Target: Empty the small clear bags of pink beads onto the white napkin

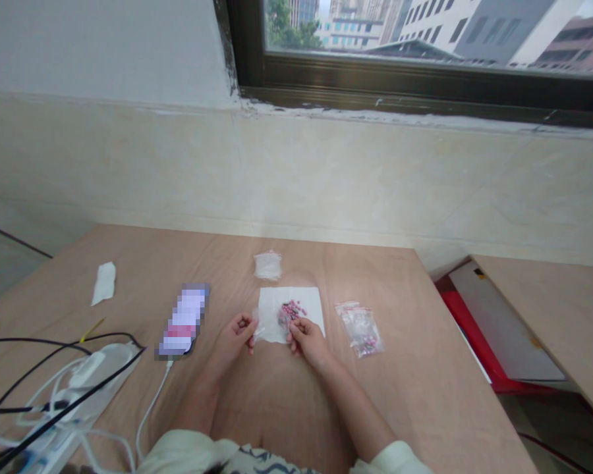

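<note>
My left hand [237, 332] is curled in a pinch at the left edge of a white paper sheet [306, 303] lying on the wooden table [257, 395]. My right hand [307, 339] pinches a small clear plastic bag [269, 326] at the sheet's near edge, beside a heap of pink beads [290, 309] on the paper. What the left fingers hold is too small to make out. A clear bag of beads [362, 328] lies to the right of the sheet. Another small clear bag [267, 265] lies behind it.
A phone [184, 319] on a white cable lies left of my hands. A power strip [54, 401] with black and white cables fills the near left corner. A white tissue [103, 283] lies at the far left. A red and white case [494, 329] sits beside the table's right edge.
</note>
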{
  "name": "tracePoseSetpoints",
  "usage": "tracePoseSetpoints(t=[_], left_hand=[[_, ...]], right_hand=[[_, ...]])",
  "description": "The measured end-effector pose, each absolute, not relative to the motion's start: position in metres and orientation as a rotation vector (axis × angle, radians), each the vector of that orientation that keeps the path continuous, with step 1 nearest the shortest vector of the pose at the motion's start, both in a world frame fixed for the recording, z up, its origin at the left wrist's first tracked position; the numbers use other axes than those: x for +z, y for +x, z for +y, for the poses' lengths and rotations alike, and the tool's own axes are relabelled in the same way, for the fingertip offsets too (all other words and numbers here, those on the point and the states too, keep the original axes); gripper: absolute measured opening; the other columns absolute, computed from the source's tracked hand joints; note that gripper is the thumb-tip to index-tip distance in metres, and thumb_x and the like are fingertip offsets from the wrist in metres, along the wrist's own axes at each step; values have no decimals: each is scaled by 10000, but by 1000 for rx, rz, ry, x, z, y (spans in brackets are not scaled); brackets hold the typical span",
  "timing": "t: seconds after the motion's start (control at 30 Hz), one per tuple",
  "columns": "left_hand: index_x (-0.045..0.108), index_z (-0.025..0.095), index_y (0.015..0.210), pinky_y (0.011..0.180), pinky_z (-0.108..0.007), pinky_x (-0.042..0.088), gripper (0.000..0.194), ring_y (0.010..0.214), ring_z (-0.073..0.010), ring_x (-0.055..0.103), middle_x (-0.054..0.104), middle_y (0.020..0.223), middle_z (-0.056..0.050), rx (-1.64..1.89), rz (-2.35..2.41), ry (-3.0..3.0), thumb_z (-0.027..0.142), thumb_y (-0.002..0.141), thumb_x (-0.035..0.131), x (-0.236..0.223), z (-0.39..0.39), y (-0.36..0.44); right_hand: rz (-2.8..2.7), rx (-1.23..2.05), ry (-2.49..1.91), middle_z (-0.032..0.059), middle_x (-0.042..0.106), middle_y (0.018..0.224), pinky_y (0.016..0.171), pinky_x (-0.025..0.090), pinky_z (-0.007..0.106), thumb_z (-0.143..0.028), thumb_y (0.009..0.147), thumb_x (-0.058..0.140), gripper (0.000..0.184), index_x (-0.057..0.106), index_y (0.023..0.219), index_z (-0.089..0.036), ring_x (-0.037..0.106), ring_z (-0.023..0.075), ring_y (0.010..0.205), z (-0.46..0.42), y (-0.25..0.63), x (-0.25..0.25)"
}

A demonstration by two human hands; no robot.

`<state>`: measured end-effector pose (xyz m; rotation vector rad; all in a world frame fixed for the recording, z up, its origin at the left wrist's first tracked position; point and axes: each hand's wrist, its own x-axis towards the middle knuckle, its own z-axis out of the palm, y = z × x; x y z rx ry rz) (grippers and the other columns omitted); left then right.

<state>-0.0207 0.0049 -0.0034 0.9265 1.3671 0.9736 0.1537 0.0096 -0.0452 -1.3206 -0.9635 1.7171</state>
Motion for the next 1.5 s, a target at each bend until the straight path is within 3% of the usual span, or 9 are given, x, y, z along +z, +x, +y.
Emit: tracePoseSetpoints(t=[0.33,0.53,0.73,0.87,1.07,1.27,1.5], left_hand=[[412,171,637,281,-155,377,339,293,-47,416,442,403,105,1006,1343,980,460,598,587,5,14,-14],[414,176,635,324,-169,377,321,340,-59,424,438,435,95,1024,1314,1007,454,621,575,15,10,-9],[559,149,759,604,-216,433,192,674,-124,553,593,734,-15,586,1075,1266,316,668,583,10,-3,-25],[545,181,884,677,-235,423,223,786,-149,536,588,859,-35,788,1211,1211,328,720,507,13,1,-21],[568,164,697,567,-198,391,184,635,-123,495,543,654,5,773,1181,1383,333,724,498,34,12,6],[554,156,622,578,-204,386,163,607,-115,496,531,605,15,818,1226,1470,287,709,513,35,11,13],[502,159,615,580,-198,392,156,582,-101,470,477,583,31,886,1232,1428,282,711,505,25,9,18]], right_hand=[[-888,1760,-1271,-43,528,505,278,322,184,-527,540,583,391,455,645,-174,427,62,316,12,151,-48],[-824,1763,-1217,1,555,622,323,374,209,-495,542,610,364,479,648,-173,492,95,423,12,154,-34],[-1042,1389,-1312,10,551,647,431,375,211,-400,643,554,243,583,714,-169,478,113,545,11,175,-8],[-1364,1190,-1352,37,619,741,583,388,256,-299,687,529,163,646,738,-197,511,154,673,7,187,16],[-1391,1129,-1386,30,611,754,569,377,250,-293,663,566,217,605,854,-200,501,142,619,2,188,26],[-1280,1321,-1382,-9,524,565,525,340,230,-322,639,582,166,545,588,-168,461,119,548,4,194,9],[-1278,1284,-1359,2,540,624,568,351,237,-362,662,559,196,536,627,-170,483,133,607,0,186,17]])
